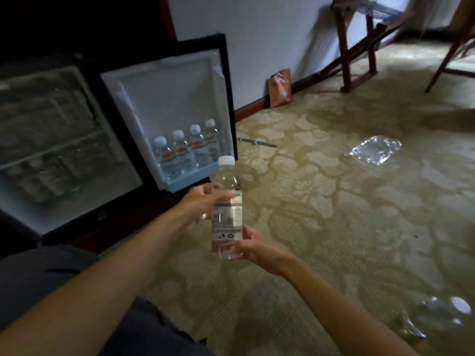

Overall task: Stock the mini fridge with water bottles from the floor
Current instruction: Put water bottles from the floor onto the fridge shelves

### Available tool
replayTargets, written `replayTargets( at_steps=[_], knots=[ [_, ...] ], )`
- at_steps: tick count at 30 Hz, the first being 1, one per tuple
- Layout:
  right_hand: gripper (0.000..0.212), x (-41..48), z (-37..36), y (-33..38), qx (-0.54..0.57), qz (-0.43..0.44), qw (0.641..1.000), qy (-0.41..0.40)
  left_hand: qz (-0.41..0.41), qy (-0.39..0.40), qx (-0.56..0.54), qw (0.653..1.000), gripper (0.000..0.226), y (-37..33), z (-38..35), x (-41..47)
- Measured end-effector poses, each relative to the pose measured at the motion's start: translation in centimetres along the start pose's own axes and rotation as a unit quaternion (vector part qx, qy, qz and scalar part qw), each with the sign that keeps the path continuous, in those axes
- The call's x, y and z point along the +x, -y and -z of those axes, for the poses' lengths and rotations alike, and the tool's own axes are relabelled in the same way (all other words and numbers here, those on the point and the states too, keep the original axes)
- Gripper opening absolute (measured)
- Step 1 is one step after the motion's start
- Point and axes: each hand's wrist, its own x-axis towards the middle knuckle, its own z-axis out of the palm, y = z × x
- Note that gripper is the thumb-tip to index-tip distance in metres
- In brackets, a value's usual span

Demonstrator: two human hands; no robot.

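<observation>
The mini fridge stands open at the left, its interior dim and blurred. Its door swings out beside it, with four water bottles upright in the bottom door shelf. Just in front, the left hand wraps the upper part of a water bottle (white cap up, label facing the camera), while the right hand grips its base. Further right, clear plastic wrap lies on the patterned carpet.
</observation>
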Motion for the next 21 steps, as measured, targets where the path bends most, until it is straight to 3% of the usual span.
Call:
replayTargets(
  at_steps=[4, 8, 10, 14, 21],
  knots=[
    [0.033, 5.5, -4.5, 2.9, -0.062, -0.001, 0.998, 0.026, -0.035, -0.061, 0.01, 0.997, 0.029, -0.8, 6.7, 0.4],
    [0.043, 11.4, -8.0, 5.2, -0.143, 0.01, 0.989, 0.018, -0.044, -0.12, -0.029, 0.991, 0.019, -0.8, 12.8, 1.0],
    [0.038, 14.6, -9.9, 6.1, -0.179, 0.023, 0.984, -0.001, -0.038, -0.154, -0.045, 0.986, 0.026, -0.4, 16.0, 1.6],
    [0.052, 21.2, -13.9, 6.3, -0.262, 0.05, 0.962, -0.061, -0.018, -0.219, -0.038, 0.975, 0.042, 1.1, 21.8, 2.6],
    [0.056, 31.6, -20.3, 5.1, -0.397, 0.056, 0.914, -0.062, 0.018, -0.234, 0.006, 0.972, 0.065, 5.9, 31.4, 5.9]
  ],
)
